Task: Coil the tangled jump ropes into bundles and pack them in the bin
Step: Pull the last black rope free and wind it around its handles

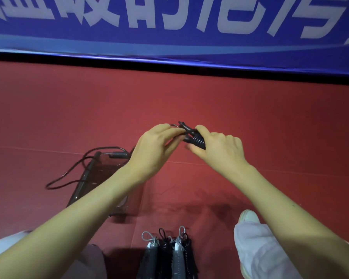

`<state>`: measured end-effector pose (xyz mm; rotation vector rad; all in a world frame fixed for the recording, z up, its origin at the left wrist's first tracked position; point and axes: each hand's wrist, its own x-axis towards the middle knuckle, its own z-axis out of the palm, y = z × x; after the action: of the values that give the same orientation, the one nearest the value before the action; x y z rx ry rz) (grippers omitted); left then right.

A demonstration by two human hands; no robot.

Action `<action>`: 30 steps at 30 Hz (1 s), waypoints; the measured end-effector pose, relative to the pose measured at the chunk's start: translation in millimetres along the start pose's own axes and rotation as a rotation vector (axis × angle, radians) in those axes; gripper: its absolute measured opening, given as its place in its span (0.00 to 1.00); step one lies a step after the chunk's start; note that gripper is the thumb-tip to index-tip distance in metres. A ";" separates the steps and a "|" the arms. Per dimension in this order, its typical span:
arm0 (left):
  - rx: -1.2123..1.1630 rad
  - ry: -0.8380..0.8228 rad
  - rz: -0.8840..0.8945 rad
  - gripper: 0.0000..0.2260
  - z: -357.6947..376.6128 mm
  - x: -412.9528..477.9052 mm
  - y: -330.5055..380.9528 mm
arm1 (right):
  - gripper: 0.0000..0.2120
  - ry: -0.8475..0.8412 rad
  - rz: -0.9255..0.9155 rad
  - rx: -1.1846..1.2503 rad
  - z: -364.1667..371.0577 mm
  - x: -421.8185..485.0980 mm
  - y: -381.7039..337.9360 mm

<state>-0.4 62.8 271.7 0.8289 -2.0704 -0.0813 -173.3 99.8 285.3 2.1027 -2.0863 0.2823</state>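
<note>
- Your right hand [220, 150] curls round a black rope bundle [197, 140], with the thumb underneath and the fingers over the tightly wound turns.
- Your left hand [157, 141] pinches the free end of that same bundle between thumb and fingertips, just beside your right hand.
- You hold the bundle in the air above the red floor [250, 109], in front of you and near the middle of the view.
- The clear bin [101, 178] stands on the floor to your left, partly hidden under your left forearm.
- A loose black rope [69, 178] lies over the bin's rim, with one loop out on the floor.
- Four wound bundles [167, 256], grey and black, lie side by side close to you between your legs.
- Your white shoe [248, 216] shows at the right.
- A blue banner [169, 41] with white characters runs along the far edge.
</note>
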 end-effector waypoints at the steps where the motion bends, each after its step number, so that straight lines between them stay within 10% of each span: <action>1: -0.094 0.000 -0.097 0.09 -0.1 0.6 3.2 | 0.29 0.027 0.016 0.012 -0.6 0.5 1.9; 7: -1.055 -0.224 -0.981 0.07 3.3 0.6 0.5 | 0.25 0.073 0.054 0.330 -5.3 -1.6 3.7; 17: -1.050 -0.250 -0.591 0.08 5.9 -1.5 11.4 | 0.19 -0.273 0.105 1.378 -9.1 -3.4 1.3; 30: -0.955 -0.040 -0.778 0.08 13.8 -5.1 22.1 | 0.24 -0.264 0.318 1.371 -2.2 -2.7 -13.4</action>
<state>-20.5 79.6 267.4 0.9240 -1.3463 -1.3823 -159.9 103.0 287.0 2.3234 -2.7364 2.0616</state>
